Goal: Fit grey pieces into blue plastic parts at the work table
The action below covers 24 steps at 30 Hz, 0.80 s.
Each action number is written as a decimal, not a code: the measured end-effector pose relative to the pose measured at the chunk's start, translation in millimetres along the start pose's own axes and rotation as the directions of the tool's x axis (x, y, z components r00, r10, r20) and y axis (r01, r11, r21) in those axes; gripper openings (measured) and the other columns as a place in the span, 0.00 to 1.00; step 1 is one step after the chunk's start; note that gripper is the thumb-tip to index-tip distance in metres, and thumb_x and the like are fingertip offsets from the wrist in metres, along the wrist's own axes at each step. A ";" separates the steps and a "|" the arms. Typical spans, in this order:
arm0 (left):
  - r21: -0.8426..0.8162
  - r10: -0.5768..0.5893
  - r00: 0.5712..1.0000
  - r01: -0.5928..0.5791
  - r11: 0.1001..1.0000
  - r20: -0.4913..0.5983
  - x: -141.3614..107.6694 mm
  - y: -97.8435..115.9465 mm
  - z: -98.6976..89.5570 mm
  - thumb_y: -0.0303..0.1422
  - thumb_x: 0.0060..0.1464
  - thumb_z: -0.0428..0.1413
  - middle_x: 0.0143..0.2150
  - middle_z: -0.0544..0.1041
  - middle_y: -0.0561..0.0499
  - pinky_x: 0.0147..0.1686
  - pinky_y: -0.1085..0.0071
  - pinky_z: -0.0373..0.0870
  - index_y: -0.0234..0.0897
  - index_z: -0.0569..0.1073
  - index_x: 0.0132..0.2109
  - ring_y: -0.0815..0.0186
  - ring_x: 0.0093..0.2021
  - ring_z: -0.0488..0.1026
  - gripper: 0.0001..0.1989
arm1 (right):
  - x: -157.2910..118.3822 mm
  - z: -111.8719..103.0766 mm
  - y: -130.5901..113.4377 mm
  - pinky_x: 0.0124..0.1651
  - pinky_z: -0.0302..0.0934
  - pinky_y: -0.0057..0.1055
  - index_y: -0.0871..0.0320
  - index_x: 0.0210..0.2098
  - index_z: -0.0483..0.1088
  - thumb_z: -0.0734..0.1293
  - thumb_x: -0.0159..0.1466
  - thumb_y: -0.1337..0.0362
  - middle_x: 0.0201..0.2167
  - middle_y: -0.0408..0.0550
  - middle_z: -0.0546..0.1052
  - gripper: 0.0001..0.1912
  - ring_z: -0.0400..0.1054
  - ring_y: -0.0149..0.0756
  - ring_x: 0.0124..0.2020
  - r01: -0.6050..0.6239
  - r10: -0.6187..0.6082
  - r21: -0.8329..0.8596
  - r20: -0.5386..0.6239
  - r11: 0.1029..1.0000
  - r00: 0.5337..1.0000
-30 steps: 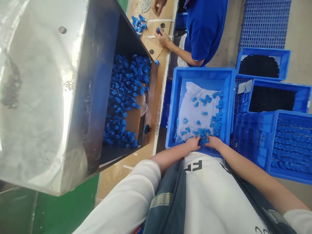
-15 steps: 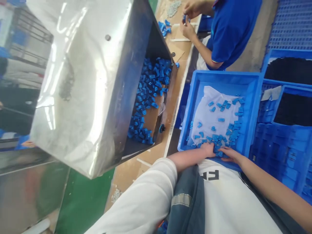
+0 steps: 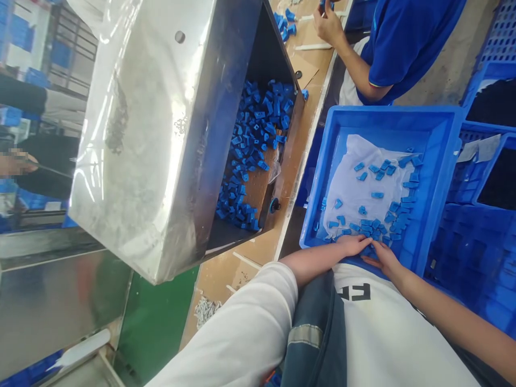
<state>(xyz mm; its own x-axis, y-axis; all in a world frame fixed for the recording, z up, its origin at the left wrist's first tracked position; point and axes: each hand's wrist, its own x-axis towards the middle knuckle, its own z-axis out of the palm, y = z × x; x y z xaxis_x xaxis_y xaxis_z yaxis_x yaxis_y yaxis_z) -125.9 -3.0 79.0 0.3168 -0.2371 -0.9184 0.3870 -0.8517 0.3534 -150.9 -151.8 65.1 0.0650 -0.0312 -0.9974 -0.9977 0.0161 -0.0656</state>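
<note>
My left hand [image 3: 353, 245] and my right hand [image 3: 385, 259] meet at the near edge of a blue plastic tray [image 3: 437, 177], fingertips close together. The left fingers are pressed together; whatever may be in them is hidden. On the right, the thumb stands apart from the fingers, and no held piece shows. Just beyond my fingertips lie small blue plastic pieces [image 3: 377, 224], bunched along the near and right sides of the tray. More pieces are scattered over a white sheet [image 3: 346, 177] on the tray floor.
A large metal hopper [image 3: 149, 134] stands left, with a heap of blue pieces [image 3: 258, 123] in its open side, on a wooden bench [image 3: 296, 161]. A co-worker in a blue shirt [image 3: 407, 48] is beyond the tray. Stacked blue crates [image 3: 475, 252] stand at right.
The view has shifted, so the tray appears farther right. My left fingers have straightened toward the right, and the two hands' fingertips have come together over the pieces.
</note>
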 end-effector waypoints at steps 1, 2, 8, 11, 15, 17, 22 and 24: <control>-0.023 -0.029 0.999 0.028 0.999 -0.043 -1.7 4.1 3.4 0.58 0.66 0.35 0.60 0.79 0.48 0.59 0.51 0.70 0.50 0.74 0.61 0.48 0.61 0.75 0.33 | -1.9 3.4 -1.6 0.37 0.80 0.37 0.53 0.56 0.63 0.67 0.65 0.54 0.55 0.54 0.76 0.22 0.81 0.39 0.36 -0.002 0.002 0.022 -0.013 1.000 1.000; -0.052 -0.062 0.994 0.058 0.997 -0.087 -3.2 7.9 6.4 0.57 0.66 0.35 0.58 0.80 0.45 0.58 0.49 0.71 0.47 0.76 0.58 0.46 0.60 0.75 0.33 | -4.0 7.1 -3.2 0.37 0.80 0.37 0.52 0.56 0.62 0.67 0.66 0.54 0.58 0.54 0.74 0.22 0.81 0.39 0.38 0.000 0.001 0.043 -0.030 0.999 1.000; -0.347 -0.200 0.939 0.095 0.933 -0.279 -16.7 21.9 11.7 0.53 0.67 0.41 0.54 0.82 0.48 0.56 0.58 0.74 0.46 0.78 0.55 0.53 0.56 0.78 0.27 | -31.4 26.8 -9.0 0.41 0.79 0.29 0.50 0.58 0.58 0.65 0.66 0.53 0.61 0.53 0.71 0.24 0.78 0.39 0.49 0.140 -0.121 0.127 -0.151 0.982 0.981; -0.493 -0.211 0.904 0.000 0.870 -0.373 -26.6 31.2 6.3 0.51 0.69 0.43 0.54 0.82 0.51 0.55 0.64 0.74 0.46 0.77 0.54 0.59 0.53 0.79 0.24 | -57.9 28.5 -17.3 0.41 0.79 0.29 0.51 0.57 0.60 0.70 0.61 0.49 0.58 0.51 0.72 0.28 0.78 0.38 0.44 0.285 -0.253 0.173 -0.185 0.943 0.949; -0.596 -0.190 0.816 -0.218 0.773 -0.545 -41.7 42.3 -26.2 0.44 0.71 0.43 0.55 0.81 0.50 0.57 0.68 0.73 0.42 0.76 0.55 0.63 0.55 0.77 0.21 | -98.0 45.6 -49.9 0.39 0.77 0.31 0.51 0.56 0.64 0.75 0.55 0.45 0.58 0.51 0.71 0.35 0.77 0.36 0.38 0.548 -0.517 0.148 -0.202 0.824 0.832; -0.615 -0.205 0.698 -0.406 0.677 -0.686 -54.7 37.3 -60.6 0.40 0.70 0.45 0.54 0.81 0.47 0.58 0.68 0.72 0.39 0.77 0.53 0.62 0.55 0.77 0.19 | -114.3 72.9 -74.1 0.40 0.76 0.32 0.52 0.57 0.65 0.74 0.57 0.44 0.57 0.51 0.73 0.34 0.77 0.36 0.39 0.677 -0.661 0.089 -0.154 0.731 0.734; -0.405 -0.367 0.209 -0.674 0.618 -0.907 -109.5 -27.3 -181.4 0.38 0.68 0.50 0.51 0.81 0.47 0.59 0.63 0.72 0.38 0.76 0.50 0.61 0.53 0.77 0.13 | -128.2 201.5 -145.8 0.59 0.67 0.43 0.54 0.56 0.67 0.70 0.64 0.47 0.53 0.50 0.74 0.26 0.71 0.42 0.53 0.942 -0.940 0.022 0.077 0.334 0.331; -0.351 -0.411 0.046 -0.613 0.708 -0.911 -130.3 -66.6 -224.9 0.39 0.70 0.49 0.54 0.80 0.46 0.61 0.60 0.70 0.39 0.75 0.53 0.60 0.56 0.76 0.14 | -123.0 260.5 -176.2 0.64 0.63 0.45 0.55 0.54 0.69 0.69 0.65 0.50 0.53 0.51 0.74 0.23 0.69 0.43 0.55 0.989 -0.967 0.020 0.213 0.145 0.138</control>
<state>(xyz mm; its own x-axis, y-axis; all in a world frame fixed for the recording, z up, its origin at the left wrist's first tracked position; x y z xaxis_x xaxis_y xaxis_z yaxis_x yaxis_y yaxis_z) 1.8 189.7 215.1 0.6443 0.7643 -0.0257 0.3836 -0.2940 0.8754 21.7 109.5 191.4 0.9780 0.1926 -0.0803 -0.0801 -0.0087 -0.9967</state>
